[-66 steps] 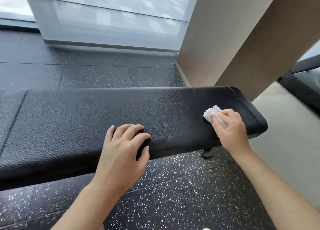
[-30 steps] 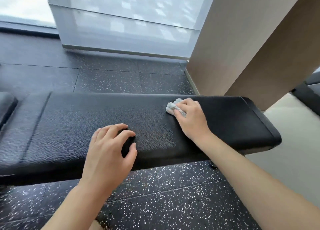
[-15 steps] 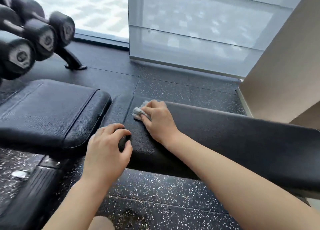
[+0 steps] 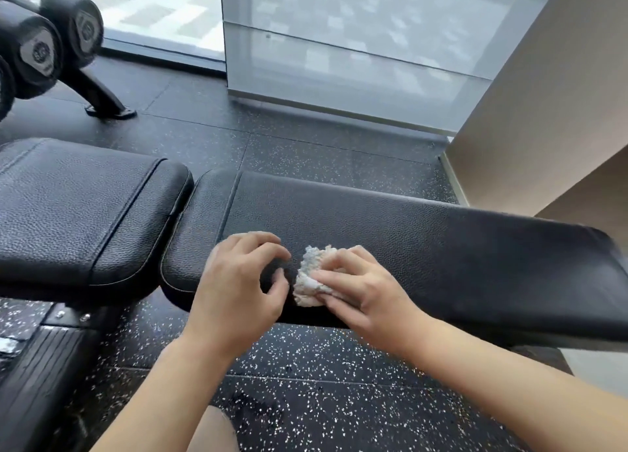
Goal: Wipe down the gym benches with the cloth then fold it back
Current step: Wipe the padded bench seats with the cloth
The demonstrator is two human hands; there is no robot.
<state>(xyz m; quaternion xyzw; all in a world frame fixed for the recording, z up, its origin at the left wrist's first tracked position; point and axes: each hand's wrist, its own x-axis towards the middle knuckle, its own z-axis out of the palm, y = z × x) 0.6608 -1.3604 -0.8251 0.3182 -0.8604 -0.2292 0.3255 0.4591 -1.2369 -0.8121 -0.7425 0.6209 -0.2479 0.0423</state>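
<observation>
A long black padded bench pad (image 4: 441, 247) runs across the middle, with a second shorter pad (image 4: 78, 206) to its left. A small bunched grey-white cloth (image 4: 311, 278) lies on the long pad near its front edge. My right hand (image 4: 360, 295) presses down on the cloth, fingers over its right half. My left hand (image 4: 238, 281) rests on the pad just left of the cloth, fingers curled and thumb close to the cloth without holding it.
Black dumbbells (image 4: 40, 47) sit on a rack at the upper left, its foot (image 4: 108, 109) on the speckled rubber floor (image 4: 323, 400). A window blind (image 4: 356, 60) hangs behind the bench. A beige wall panel (image 4: 543, 111) stands at the right. Part of the bench frame (image 4: 44, 366) lies at the lower left.
My right hand slid the cloth left along the long pad, then drew it toward the front edge beside my left hand. The view swung left, bringing the dumbbells and second pad in.
</observation>
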